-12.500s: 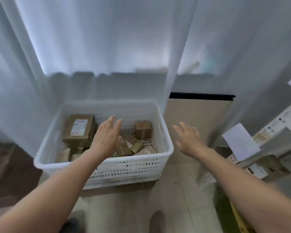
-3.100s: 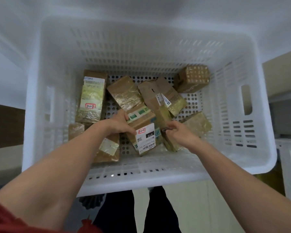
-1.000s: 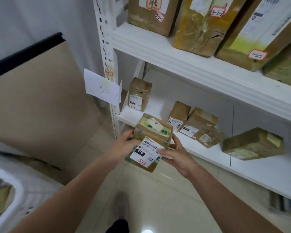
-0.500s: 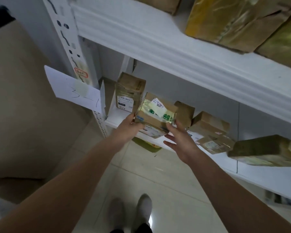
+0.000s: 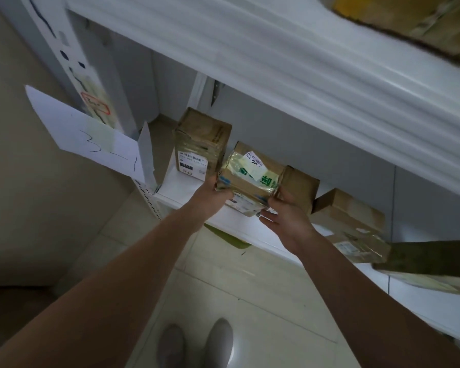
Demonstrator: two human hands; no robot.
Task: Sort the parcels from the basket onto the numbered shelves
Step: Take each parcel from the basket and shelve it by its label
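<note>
**Parcel at the lip of the 3-1 shelf, both hands on it**

Here we are at the rack. The taped parcel (image 5: 250, 179), brown card under glossy tape with green print and a white sticker on top, sits between two hands right at the front edge of the lower shelf (image 5: 181, 185). The left hand (image 5: 213, 193) grasps its near left corner, fingers tucked underneath. The right hand (image 5: 287, 213) has its fingers curled against the right end, with the thumb spread out below. Whether the parcel's base is already touching the shelf board, I cannot tell; the hands cover that edge.

Look at the neighbours. Just to the left stands an upright parcel (image 5: 201, 144), barcode label facing out. Just beyond the right hand's fingers is a plain brown box (image 5: 300, 189), and further right a tilted parcel (image 5: 351, 227), then a dark green one (image 5: 430, 258) at the frame's edge.

On the rack's post (image 5: 72, 62) hangs a paper tag (image 5: 91, 136), handwritten "3-1". Overhead runs the upper shelf (image 5: 276, 49), blurred, with a yellowish parcel (image 5: 409, 19) on it. Down below, on the tiled floor (image 5: 250, 288), is a pair of grey shoes (image 5: 219, 338).
</note>
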